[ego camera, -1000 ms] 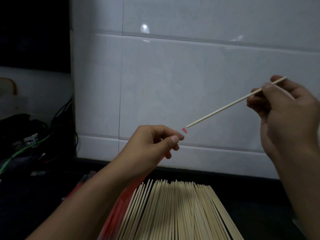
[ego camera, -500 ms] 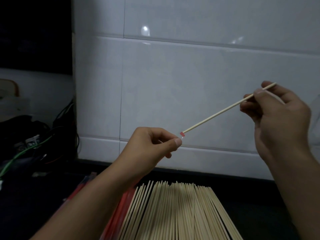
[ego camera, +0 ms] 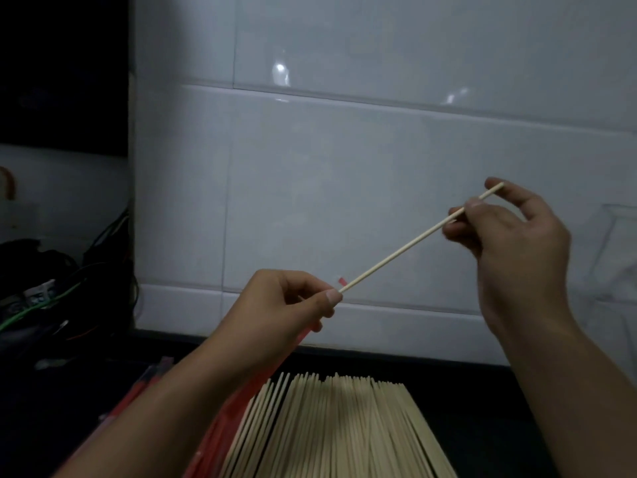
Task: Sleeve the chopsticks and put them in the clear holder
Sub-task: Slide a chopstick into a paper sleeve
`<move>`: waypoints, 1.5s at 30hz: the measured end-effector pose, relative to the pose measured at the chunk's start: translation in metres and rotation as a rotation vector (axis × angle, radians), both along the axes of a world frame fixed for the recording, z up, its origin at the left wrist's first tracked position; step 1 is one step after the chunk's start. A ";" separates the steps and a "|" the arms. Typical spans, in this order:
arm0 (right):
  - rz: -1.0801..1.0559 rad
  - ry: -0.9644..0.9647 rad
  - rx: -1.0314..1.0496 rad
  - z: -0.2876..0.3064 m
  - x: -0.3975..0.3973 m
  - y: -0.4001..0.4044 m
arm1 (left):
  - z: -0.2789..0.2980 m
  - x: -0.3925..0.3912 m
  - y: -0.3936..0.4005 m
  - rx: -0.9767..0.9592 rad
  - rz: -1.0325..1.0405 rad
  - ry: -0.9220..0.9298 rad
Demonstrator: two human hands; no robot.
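Chopstick (ego camera: 410, 242), light, stiff and slender, spans mid-air between right hand (ego camera: 510, 236), pinching its far end, and left hand (ego camera: 286, 305), pinching the thin red sleeve (ego camera: 342, 281) at its tip.

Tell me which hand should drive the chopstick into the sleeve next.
Right. The right hand pinches the chopstick near its upper end, so it can likely push along its length. The left hand grips the red sleeve at the stick's lower tip and is better kept steady.
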State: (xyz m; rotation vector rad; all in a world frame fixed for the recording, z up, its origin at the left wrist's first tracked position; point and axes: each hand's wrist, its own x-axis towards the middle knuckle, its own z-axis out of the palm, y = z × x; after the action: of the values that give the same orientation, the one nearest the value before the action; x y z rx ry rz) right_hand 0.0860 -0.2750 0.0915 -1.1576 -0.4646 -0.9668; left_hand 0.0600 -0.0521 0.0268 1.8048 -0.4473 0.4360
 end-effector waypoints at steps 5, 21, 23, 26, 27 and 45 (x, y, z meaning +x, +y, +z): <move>-0.023 0.001 -0.028 -0.003 0.002 0.001 | -0.001 0.000 0.004 -0.013 -0.014 0.007; -0.019 -0.027 0.029 -0.001 -0.002 -0.002 | -0.002 0.001 0.004 -0.004 -0.017 0.001; -0.013 -0.024 0.026 -0.001 -0.002 -0.002 | -0.003 0.002 0.005 0.014 -0.011 -0.014; -0.010 -0.019 0.013 -0.002 -0.001 -0.001 | -0.003 0.002 0.005 0.028 -0.010 -0.017; -0.009 -0.019 0.011 -0.002 -0.001 0.000 | -0.003 0.002 0.004 0.033 -0.011 -0.018; -0.015 -0.020 -0.046 -0.005 -0.002 0.003 | -0.002 0.002 0.004 0.048 0.005 -0.020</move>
State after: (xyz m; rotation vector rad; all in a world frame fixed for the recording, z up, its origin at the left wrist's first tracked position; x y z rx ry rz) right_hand 0.0843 -0.2717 0.0865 -1.1952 -0.4972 -0.9852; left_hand 0.0622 -0.0482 0.0245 1.8501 -0.4707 0.4504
